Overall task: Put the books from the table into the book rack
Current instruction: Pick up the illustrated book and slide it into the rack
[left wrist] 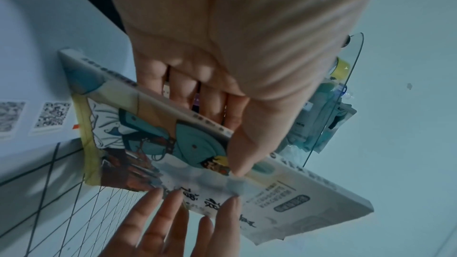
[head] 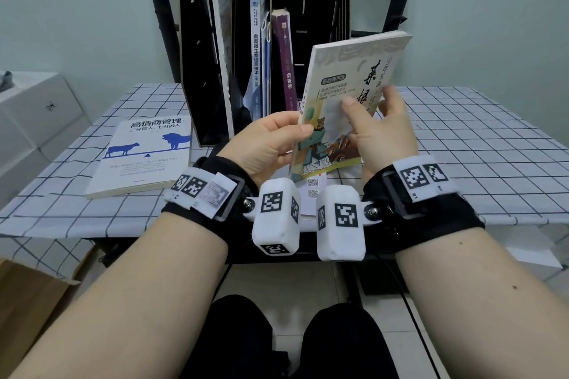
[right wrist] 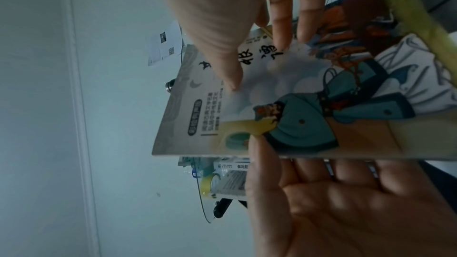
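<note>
Illustrated book [head: 345,95] tilted before book rack [head: 237,49], left hand [head: 264,144] pinching spine edge, right hand [head: 381,129] gripping opposite edge.

The tablecloth [head: 462,138] is white with a dark grid. On it, left of the black book rack [head: 197,71], lies a white book [head: 141,157] printed with blue animal silhouettes. In the rack stand a white-spined book [head: 257,49] and a purple-spined one [head: 284,61]. Right of the rack, the held book [head: 348,86] is cream with black calligraphy and a teal-robed figure
</note>
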